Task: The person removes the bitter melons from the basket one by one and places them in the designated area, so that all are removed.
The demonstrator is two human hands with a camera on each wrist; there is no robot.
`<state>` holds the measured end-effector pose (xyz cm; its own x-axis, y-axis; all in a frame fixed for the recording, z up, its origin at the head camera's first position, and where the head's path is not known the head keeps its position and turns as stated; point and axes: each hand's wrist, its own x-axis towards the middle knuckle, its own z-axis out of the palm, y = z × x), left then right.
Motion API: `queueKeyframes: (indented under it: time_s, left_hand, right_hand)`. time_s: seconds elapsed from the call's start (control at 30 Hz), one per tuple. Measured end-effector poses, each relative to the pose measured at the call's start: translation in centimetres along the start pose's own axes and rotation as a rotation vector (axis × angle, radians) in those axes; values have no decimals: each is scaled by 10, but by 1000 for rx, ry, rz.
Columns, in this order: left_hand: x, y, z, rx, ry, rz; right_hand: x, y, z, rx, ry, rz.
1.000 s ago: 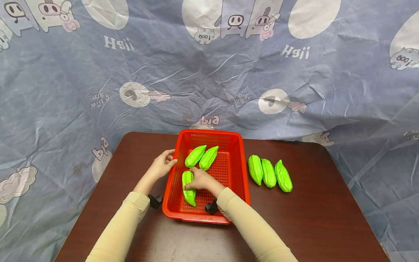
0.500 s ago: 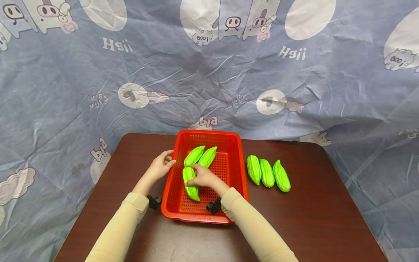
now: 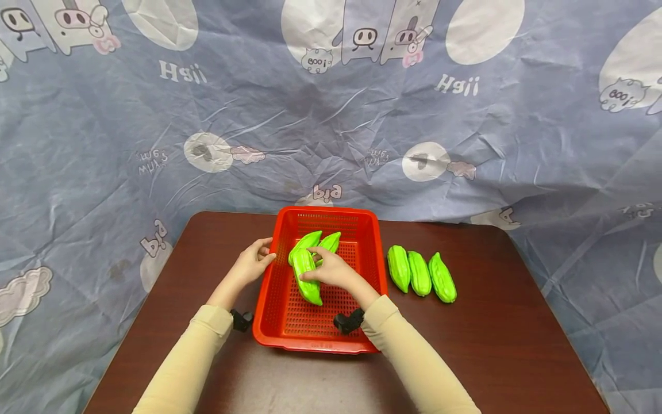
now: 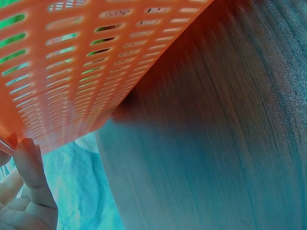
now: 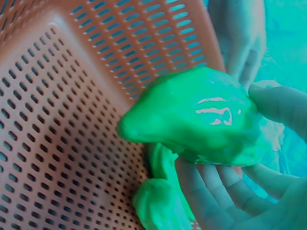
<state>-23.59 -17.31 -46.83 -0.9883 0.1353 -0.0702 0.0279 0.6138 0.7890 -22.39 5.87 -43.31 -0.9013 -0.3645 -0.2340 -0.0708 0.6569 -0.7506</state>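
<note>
My right hand (image 3: 335, 270) holds a green bitter melon (image 3: 307, 287) above the floor of a red perforated basket (image 3: 320, 344). In the right wrist view the thumb lies on one side of this melon (image 5: 192, 112) and the fingers on the other, its pointed end facing away from the palm. Two more bitter melons, a left one (image 3: 305, 240) and a right one (image 3: 332, 241), lie in the far part of the basket, partly hidden by the held one. My left hand (image 3: 251, 264) grips the basket's left rim, thumb and fingers on either side of it.
Right of the basket, three bitter melons lie side by side on the brown table (image 3: 491, 345): a left one (image 3: 398, 269), a middle one (image 3: 419, 273) and a right one (image 3: 443, 279). A printed grey-blue cloth (image 3: 331, 126) hangs behind the table.
My right hand has lifted the bitter melon and carried it away from me, from the basket's near left part toward the two far melons. The left hand stays at the rim.
</note>
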Motion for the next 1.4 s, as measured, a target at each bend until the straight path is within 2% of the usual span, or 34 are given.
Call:
queueKeyframes:
  time_s: [0.23,0.7,1.03,1.4]
  left_hand:
    - [2,0,-2,-3,-6,4]
    - [1,-1,-2,-4,-12,-5]
    - [1,-1,-3,-5,-13,-6]
    - [0,0,-1,-4,-8,2]
  right_hand:
    - [-9,0,-21,36,57,-8]
    - [-34,16,-68,208,161,-4]
    - [-54,42,-93,236,255,36]
    - [-78,81,-111,254,348,130]
